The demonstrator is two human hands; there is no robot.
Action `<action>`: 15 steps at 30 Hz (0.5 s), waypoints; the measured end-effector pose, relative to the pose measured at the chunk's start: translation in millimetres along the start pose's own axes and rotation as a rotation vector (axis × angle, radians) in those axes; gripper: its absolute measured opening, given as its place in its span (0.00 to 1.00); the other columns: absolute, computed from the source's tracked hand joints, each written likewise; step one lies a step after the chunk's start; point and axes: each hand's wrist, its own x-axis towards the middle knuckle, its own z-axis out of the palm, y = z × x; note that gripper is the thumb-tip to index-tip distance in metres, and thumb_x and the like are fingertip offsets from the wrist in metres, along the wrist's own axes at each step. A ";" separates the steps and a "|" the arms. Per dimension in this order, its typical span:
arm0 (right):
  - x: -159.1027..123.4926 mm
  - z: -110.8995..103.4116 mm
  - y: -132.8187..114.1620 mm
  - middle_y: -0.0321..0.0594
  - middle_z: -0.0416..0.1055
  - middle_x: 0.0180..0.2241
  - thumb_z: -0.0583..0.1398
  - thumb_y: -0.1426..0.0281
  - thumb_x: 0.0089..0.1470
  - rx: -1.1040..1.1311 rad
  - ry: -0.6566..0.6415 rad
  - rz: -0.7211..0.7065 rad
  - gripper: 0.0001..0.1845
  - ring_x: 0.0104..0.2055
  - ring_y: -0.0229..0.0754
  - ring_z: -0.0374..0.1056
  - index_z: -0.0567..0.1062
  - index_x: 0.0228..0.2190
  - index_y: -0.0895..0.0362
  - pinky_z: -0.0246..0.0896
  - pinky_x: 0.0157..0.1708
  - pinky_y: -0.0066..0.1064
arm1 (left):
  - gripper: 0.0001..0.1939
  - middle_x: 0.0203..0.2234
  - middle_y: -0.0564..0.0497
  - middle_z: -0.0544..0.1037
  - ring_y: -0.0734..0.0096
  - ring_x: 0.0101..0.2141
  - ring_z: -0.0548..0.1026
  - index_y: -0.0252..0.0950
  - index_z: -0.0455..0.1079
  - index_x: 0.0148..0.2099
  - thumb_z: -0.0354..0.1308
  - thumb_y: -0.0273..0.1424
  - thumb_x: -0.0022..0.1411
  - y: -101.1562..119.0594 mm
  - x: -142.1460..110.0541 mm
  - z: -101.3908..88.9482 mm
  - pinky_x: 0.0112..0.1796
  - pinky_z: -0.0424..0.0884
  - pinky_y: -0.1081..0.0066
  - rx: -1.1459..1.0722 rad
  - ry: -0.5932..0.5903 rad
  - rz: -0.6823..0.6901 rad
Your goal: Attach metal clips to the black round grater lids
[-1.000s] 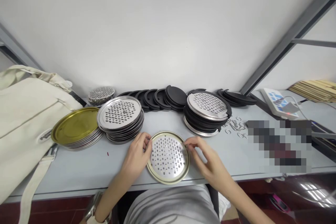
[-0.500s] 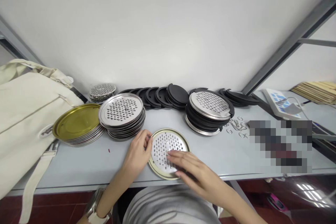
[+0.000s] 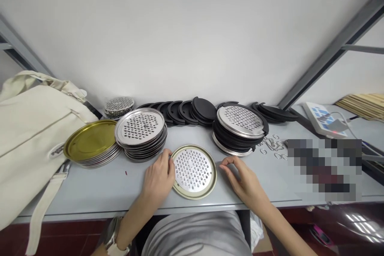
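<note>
On the pale grey table (image 3: 99,196), between the two hands and near the front edge, I've got the round silver metal grater disc with a pale gold rim (image 3: 192,172), lying flat, holes facing up. Using that disc as landmark.

Left hand (image 3: 158,178): at the disc's left rim, fingers curled, thumb and forefinger seemingly touching the rim; can't tell from here if they're pinching it. Silver-coloured watch (image 3: 111,242) on that wrist.

Right hand (image 3: 244,184): just right of the disc, apart from it. Thumb and forefinger tips nearly together; I can't tell whether anything small sits between them.

Left of and behind the disc: tall stack of round silver metal grater discs (image 3: 141,128). Farther left, stack of round metal plates with a shiny gold top (image 3: 93,138). Cream canvas bag (image 3: 39,128) well left, past those.

Straight behind the disc: overlapping row of round black trays (image 3: 186,110). Behind and right: black stack with a silver grater plate on top (image 3: 235,140).

Well right of the disc: scattered small silver metal rings (image 3: 276,146), then a patch I can't read, pixelated. Beyond, a white flat box with blue panels (image 3: 322,116) and a pile of thin tan boards (image 3: 360,106).
</note>
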 end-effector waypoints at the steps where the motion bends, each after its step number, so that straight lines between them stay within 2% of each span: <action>1: 0.0 0.0 -0.4 0.41 0.69 0.33 0.52 0.68 0.63 -0.001 -0.004 -0.002 0.02 0.36 0.43 0.67 0.64 0.36 0.53 0.63 0.36 0.32 | 0.06 0.27 0.53 0.75 0.63 0.27 0.76 0.40 0.60 0.44 0.45 0.28 0.66 0.5 -0.1 0.7 0.25 0.59 0.70 0.019 -0.002 0.006; 4: -0.2 -0.9 -2.2 0.40 0.67 0.31 0.51 0.68 0.63 -0.006 -0.020 -0.015 0.04 0.32 0.43 0.66 0.63 0.35 0.53 0.63 0.33 0.32 | 0.07 0.23 0.53 0.75 0.63 0.24 0.75 0.39 0.60 0.46 0.45 0.29 0.66 2.4 -2.6 1.2 0.23 0.57 0.70 0.104 0.063 0.028; 7: -0.8 -2.1 -2.9 0.37 0.65 0.28 0.48 0.69 0.64 -0.001 -0.045 -0.010 0.06 0.27 0.41 0.64 0.61 0.33 0.52 0.62 0.29 0.30 | 0.05 0.24 0.52 0.74 0.67 0.23 0.73 0.38 0.62 0.39 0.46 0.30 0.67 5.5 -8.4 -10.9 0.24 0.58 0.71 0.166 0.246 0.095; 11: -0.7 -3.0 -0.4 0.38 0.65 0.29 0.48 0.69 0.64 0.012 -0.025 0.004 0.04 0.28 0.41 0.65 0.60 0.34 0.52 0.62 0.30 0.31 | 0.08 0.28 0.53 0.72 0.73 0.25 0.70 0.39 0.63 0.37 0.46 0.32 0.68 4.7 -10.8 -52.8 0.27 0.60 0.74 0.069 0.395 0.196; 15: -0.6 -3.8 3.5 0.39 0.66 0.30 0.50 0.69 0.63 0.004 -0.067 -0.021 0.03 0.31 0.42 0.66 0.61 0.35 0.52 0.62 0.32 0.31 | 0.11 0.24 0.55 0.69 0.72 0.24 0.67 0.39 0.63 0.32 0.50 0.36 0.67 -11.4 2.0 -93.1 0.28 0.59 0.72 0.099 0.518 0.102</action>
